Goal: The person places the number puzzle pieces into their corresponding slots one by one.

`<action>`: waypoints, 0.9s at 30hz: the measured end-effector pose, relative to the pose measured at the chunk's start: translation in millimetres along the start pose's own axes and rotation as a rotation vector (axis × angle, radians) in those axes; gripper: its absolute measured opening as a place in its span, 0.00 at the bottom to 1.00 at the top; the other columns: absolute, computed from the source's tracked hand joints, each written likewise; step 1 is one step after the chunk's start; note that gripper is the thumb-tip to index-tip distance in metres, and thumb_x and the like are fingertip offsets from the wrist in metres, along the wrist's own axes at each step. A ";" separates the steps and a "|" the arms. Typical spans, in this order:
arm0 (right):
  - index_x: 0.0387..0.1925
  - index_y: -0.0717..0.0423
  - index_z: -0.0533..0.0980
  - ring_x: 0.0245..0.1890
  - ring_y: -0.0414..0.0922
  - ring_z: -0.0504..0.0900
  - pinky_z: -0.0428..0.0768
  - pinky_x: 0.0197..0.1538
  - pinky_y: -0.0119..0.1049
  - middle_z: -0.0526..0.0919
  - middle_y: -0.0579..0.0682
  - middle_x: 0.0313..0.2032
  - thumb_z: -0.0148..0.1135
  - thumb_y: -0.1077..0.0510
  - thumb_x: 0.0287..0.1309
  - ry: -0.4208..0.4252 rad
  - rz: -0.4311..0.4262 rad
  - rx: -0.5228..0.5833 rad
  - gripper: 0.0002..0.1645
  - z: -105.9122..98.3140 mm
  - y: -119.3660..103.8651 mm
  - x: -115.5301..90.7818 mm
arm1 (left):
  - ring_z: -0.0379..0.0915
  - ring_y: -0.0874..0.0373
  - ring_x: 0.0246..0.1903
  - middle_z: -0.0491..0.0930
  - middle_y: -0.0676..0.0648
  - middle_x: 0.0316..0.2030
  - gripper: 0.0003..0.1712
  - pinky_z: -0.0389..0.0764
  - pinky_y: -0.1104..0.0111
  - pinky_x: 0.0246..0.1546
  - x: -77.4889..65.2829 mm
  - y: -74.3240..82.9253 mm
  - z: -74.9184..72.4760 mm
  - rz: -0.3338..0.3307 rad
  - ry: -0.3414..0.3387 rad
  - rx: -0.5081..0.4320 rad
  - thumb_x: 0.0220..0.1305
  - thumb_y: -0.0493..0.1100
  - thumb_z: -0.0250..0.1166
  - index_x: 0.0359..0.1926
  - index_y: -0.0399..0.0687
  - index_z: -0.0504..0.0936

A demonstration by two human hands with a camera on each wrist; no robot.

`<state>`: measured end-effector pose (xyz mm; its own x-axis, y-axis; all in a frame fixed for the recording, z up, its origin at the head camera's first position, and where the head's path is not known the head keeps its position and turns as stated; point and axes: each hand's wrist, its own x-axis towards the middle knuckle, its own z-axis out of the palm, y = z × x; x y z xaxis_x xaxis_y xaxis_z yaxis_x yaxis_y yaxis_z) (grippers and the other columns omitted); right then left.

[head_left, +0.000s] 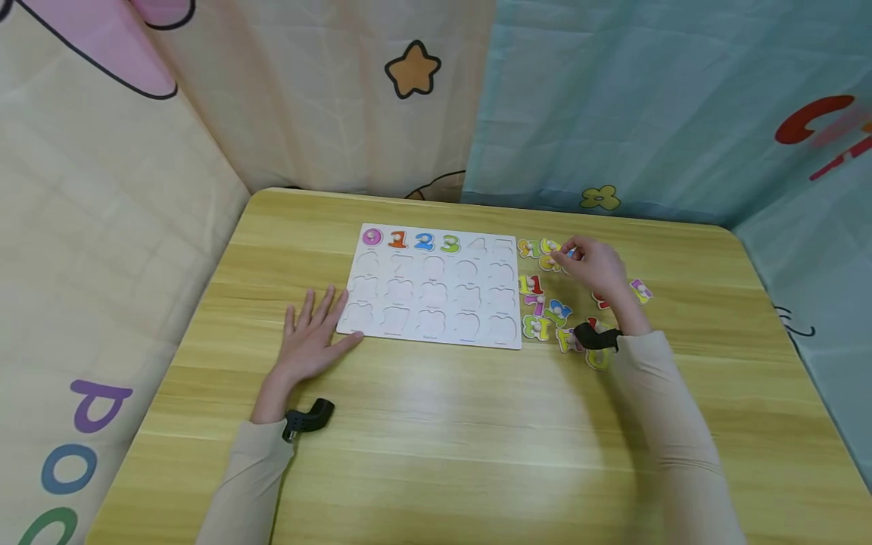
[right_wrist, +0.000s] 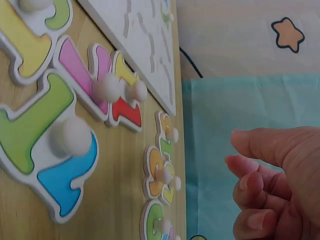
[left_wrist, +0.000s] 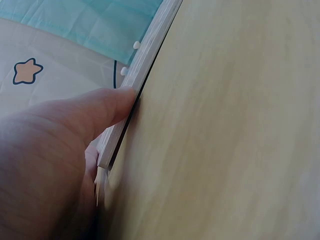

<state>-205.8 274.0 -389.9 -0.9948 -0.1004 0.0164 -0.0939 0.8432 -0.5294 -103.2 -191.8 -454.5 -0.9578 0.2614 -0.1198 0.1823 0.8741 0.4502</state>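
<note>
while my left hand [head_left: 309,344] lay spread against the board [head_left: 433,297], my right hand [head_left: 594,265] hung empty, loosely curled, near number pieces [right_wrist: 30,125], probably light, stiff, best pinched by knobs [right_wrist: 106,88]

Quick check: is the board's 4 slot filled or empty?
Empty: the head view shows the 4 slot as a bare white outline on the board, right of the 3.

Head view looks down; close wrist views seemingly share board [head_left: 450,293].
</note>
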 end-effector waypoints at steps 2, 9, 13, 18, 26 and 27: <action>0.38 0.60 0.75 0.18 0.48 0.66 0.61 0.22 0.40 0.72 0.52 0.23 0.57 0.46 0.64 0.005 0.006 -0.013 0.19 -3.0 4.5 -0.8 | 0.17 0.43 0.70 0.33 0.43 0.74 0.47 0.16 0.47 0.61 -0.4 -0.6 0.1 0.001 0.001 -0.004 0.67 0.66 0.49 0.75 0.52 0.40; 0.37 0.60 0.74 0.18 0.48 0.67 0.62 0.21 0.40 0.72 0.52 0.23 0.56 0.45 0.64 0.004 0.046 -0.020 0.20 -8.9 27.0 -6.9 | 0.16 0.43 0.70 0.33 0.44 0.74 0.47 0.16 0.47 0.61 -0.2 -1.8 1.5 0.002 0.005 0.004 0.66 0.68 0.47 0.75 0.52 0.40; 0.37 0.61 0.74 0.16 0.47 0.68 0.63 0.20 0.40 0.71 0.51 0.21 0.56 0.45 0.64 -0.001 0.085 -0.008 0.20 -12.4 40.8 -13.4 | 0.17 0.43 0.69 0.33 0.44 0.74 0.47 0.16 0.47 0.61 -0.1 -1.6 0.9 0.003 0.006 0.002 0.66 0.68 0.47 0.75 0.52 0.40; 0.36 0.61 0.74 0.18 0.47 0.68 0.63 0.21 0.40 0.71 0.50 0.19 0.55 0.45 0.64 0.005 0.133 -0.017 0.21 -16.9 53.1 -22.4 | 0.17 0.43 0.69 0.33 0.43 0.74 0.47 0.16 0.47 0.61 -0.1 -1.5 0.8 0.003 0.005 0.004 0.66 0.67 0.48 0.75 0.52 0.40; 0.33 0.62 0.73 0.20 0.47 0.67 0.64 0.23 0.39 0.72 0.50 0.20 0.57 0.45 0.64 -0.015 0.111 -0.025 0.21 -20.6 65.3 -37.3 | 0.16 0.44 0.69 0.32 0.44 0.74 0.47 0.15 0.47 0.61 1.0 -3.5 2.3 0.002 0.003 0.003 0.67 0.67 0.47 0.75 0.53 0.39; 0.33 0.62 0.73 0.20 0.47 0.67 0.64 0.23 0.39 0.72 0.50 0.21 0.57 0.46 0.63 -0.019 0.106 -0.027 0.21 -20.9 66.0 -39.7 | 0.16 0.44 0.69 0.32 0.44 0.74 0.47 0.15 0.47 0.61 1.1 -3.7 2.3 0.002 0.004 0.003 0.67 0.68 0.47 0.75 0.53 0.39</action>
<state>-173.4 344.7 -407.8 -0.9983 -0.0196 -0.0546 0.0106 0.8636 -0.5041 -104.4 -193.8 -458.4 -0.9582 0.2619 -0.1152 0.1853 0.8748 0.4477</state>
